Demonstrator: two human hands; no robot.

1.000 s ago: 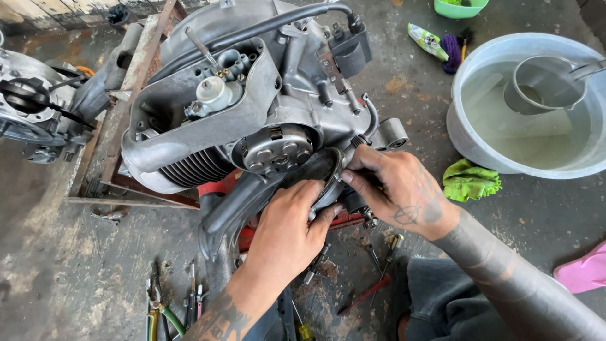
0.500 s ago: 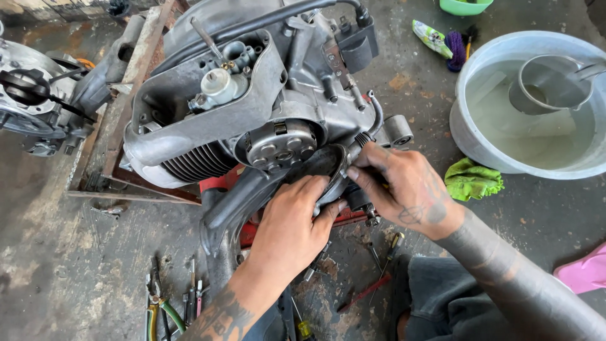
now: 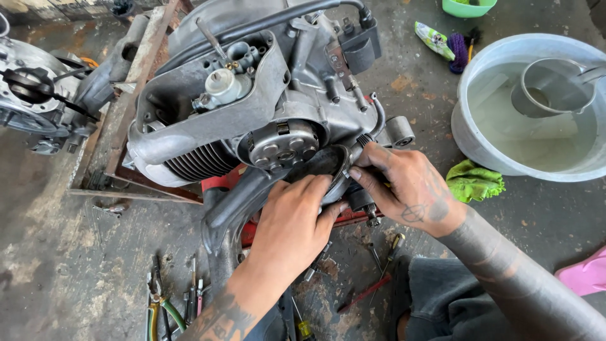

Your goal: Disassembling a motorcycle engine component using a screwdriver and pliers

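Over at the far left a second engine casing (image 3: 28,95) sits on the stained concrete floor (image 3: 57,252), beside a rusty metal frame (image 3: 136,82). A few pliers and screwdrivers (image 3: 173,300) lie scattered on the floor low down. On the frame rests the grey scooter engine (image 3: 252,101), tipped on its side, its finned cylinder (image 3: 199,161) to the left and a round flywheel (image 3: 282,144) just below the carburettor (image 3: 221,85). The left hand (image 3: 293,224) lies flat against a dark round cover (image 3: 319,165) that sits right under the flywheel at the engine's lower edge, fingers (image 3: 315,189) spread narrow and pressing on it. The right hand (image 3: 410,189) meets it from the other side, its fingertips (image 3: 356,173) pinched on the cover's rim. So both hands are on the cover, close together, nearly touching. Further right a green rag (image 3: 475,182) lies crumpled on the floor, just beside a big pale basin (image 3: 467,126) of cloudy water with a metal dipper (image 3: 555,85) standing in it.
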